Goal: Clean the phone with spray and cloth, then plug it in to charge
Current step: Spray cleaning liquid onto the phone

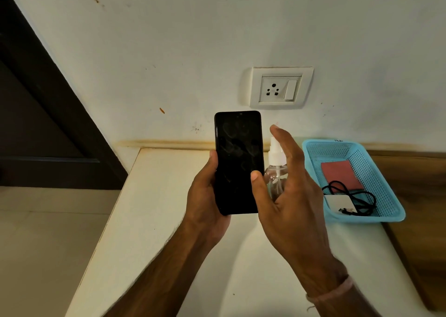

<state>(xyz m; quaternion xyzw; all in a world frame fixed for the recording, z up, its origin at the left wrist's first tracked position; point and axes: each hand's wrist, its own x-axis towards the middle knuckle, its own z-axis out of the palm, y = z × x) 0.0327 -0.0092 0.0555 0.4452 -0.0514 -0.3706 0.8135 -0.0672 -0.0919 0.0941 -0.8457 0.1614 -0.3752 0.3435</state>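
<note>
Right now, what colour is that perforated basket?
The basket is light blue, clearest in the head view.

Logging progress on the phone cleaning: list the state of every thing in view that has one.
phone: screen dark, smudged, held upright by the left hand
spray bottle: gripped by the right hand, index finger over the pump
red cloth: folded, lying in the blue basket
black cable: coiled in the basket, unplugged
white charger: in the basket, not plugged in
wall socket: empty
</note>
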